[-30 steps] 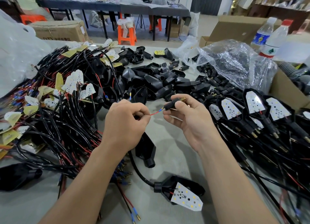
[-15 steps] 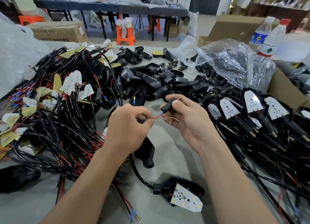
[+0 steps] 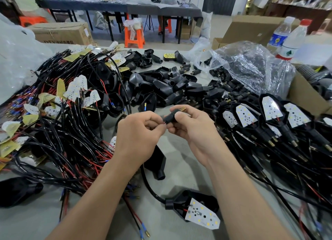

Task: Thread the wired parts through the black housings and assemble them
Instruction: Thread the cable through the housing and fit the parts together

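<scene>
One black sleeve [image 3: 170, 117] (brass-tipped): right grip [image 3: 195, 132] pinches it, left grip [image 3: 138, 134] pinches its one red wire [image 3: 163, 123].

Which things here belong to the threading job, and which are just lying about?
Job:
left hand pinching red wire
right hand holding black sleeve
housing with LED board
pile of wired boards
pile of empty housings

Lying about:
water bottles
plastic bag
cardboard box
orange stool
</scene>
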Demonstrator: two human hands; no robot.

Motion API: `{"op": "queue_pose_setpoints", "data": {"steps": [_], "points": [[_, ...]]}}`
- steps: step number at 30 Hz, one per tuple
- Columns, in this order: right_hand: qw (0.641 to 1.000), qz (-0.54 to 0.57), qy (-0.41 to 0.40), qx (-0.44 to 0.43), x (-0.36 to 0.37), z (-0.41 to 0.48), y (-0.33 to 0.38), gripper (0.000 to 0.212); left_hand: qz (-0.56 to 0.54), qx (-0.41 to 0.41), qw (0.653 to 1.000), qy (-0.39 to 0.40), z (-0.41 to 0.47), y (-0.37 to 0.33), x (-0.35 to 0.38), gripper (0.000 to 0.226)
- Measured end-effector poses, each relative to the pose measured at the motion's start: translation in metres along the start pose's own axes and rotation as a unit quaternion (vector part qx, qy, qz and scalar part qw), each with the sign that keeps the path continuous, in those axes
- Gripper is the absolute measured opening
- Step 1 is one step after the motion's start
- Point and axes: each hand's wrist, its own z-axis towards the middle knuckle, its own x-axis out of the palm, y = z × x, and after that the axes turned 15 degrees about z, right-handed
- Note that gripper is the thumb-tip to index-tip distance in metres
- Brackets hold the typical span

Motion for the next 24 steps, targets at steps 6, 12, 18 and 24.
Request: {"op": "queue_pose_setpoints", "data": {"steps": [6, 12, 18, 24], "points": [[0.990, 0.136, -0.046, -0.008, -0.0038, 0.0045, 0.0051, 0.017, 0.139, 0.023, 0.990, -0.009, 0.0076, 0.0056, -0.0065, 0.013], [0.998, 0.052, -0.026, -0.016, -0.0055, 0.0023, 0.0024, 0.015, 0.087, 0.014, 0.996, 0.008, 0.0077, 0.0060, -0.0043, 0.012], [1.000, -0.001, -0.010, 0.019, -0.0037, -0.0002, 0.0021, 0.014, 0.098, 0.033, 0.995, 0.001, 0.0081, 0.0067, -0.0033, 0.016], [0.999, 0.023, -0.020, 0.014, -0.0050, -0.0013, 0.0039, 0.039, 0.066, 0.033, 0.997, 0.015, 0.0074, 0.0052, -0.0051, 0.018]]}}
